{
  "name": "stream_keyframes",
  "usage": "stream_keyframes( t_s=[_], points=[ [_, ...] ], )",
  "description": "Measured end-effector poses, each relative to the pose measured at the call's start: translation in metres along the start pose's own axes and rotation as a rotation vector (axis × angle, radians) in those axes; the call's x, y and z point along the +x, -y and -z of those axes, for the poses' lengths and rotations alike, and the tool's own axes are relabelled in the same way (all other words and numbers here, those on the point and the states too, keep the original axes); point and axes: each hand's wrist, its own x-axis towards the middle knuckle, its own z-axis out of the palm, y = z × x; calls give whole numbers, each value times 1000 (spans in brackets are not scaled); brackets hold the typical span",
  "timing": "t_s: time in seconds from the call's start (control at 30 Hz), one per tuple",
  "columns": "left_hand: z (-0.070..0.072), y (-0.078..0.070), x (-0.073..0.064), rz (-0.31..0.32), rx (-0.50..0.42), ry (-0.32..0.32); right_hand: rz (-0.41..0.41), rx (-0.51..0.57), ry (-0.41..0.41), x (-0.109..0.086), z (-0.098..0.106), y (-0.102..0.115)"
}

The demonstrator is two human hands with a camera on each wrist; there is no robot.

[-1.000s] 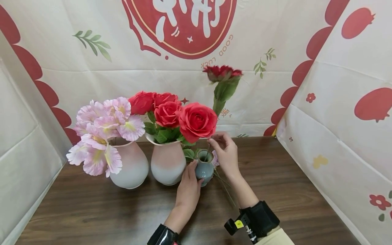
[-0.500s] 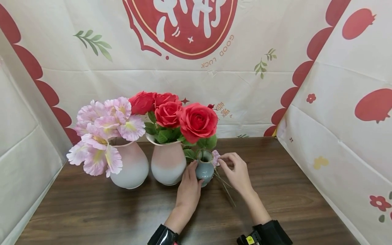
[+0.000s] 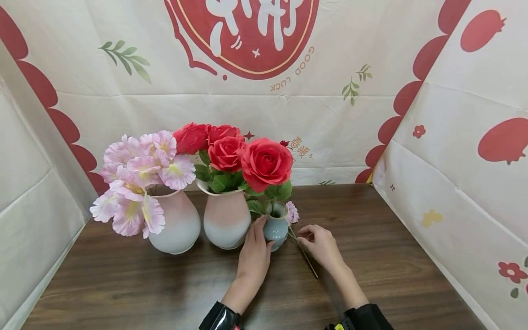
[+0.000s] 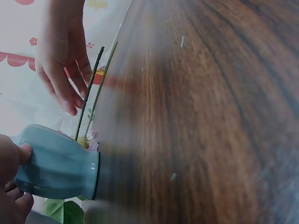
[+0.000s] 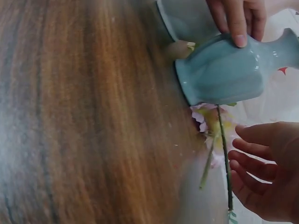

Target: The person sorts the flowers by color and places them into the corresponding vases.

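My left hand (image 3: 253,256) grips the small blue-green vase (image 3: 275,231), thumb and fingers around its body. A stem stands in its mouth, with green leaves (image 3: 282,190) above. Most of its bloom is hidden behind a big red rose, with a bit of dark red showing past it. To the right of the vase, a small pink flower (image 3: 292,213) lies with thin stems (image 3: 308,261) pointing towards me. My right hand (image 3: 323,247) hovers beside these stems. In the right wrist view its loosely bent fingers (image 5: 252,170) are close to a dark green stem (image 5: 224,149).
Left of the small vase stands a pink-and-white vase (image 3: 227,222) with red roses (image 3: 267,162). Farther left, a similar vase (image 3: 175,227) holds pale pink ruffled flowers (image 3: 136,169). A printed cloth (image 3: 247,110) hangs behind the wooden table (image 3: 371,256).
The dark red flower went down into the small vase and my right hand let it go. That hand then moved down and right to the lying stems. My left hand stays on the vase.
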Motion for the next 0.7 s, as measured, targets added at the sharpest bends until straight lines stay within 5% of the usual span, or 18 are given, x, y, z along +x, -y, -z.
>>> stream_keyframes(
  t_s=[0.7],
  points=[
    [-1,1,0,4,10,8,-53,-53,11,6,-8,12]
  ],
)
